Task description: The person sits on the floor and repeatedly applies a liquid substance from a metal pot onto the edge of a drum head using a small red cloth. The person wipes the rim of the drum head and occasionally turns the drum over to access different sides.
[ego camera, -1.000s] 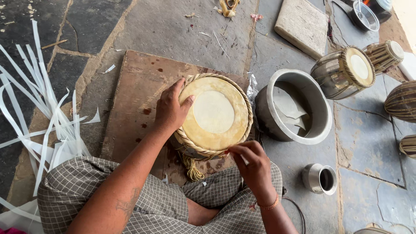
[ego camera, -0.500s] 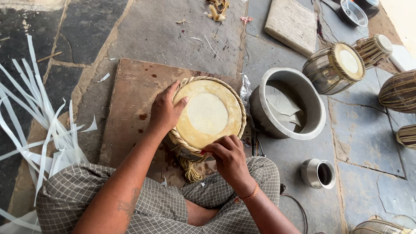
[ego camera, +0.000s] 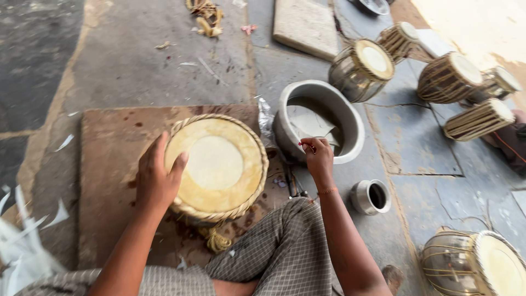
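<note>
The drum (ego camera: 215,164) is steadied upright on the stone slab (ego camera: 109,164), the left hand (ego camera: 156,181) spread flat on its rim. The right hand (ego camera: 318,156), fingertips pinched together on something unclear, is held to the drum's right, over the metal basin (ego camera: 350,118).

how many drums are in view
7: one under the left hand on the board; five in a cluster at upper right; one at bottom right. More may lie outside the frame.
</note>
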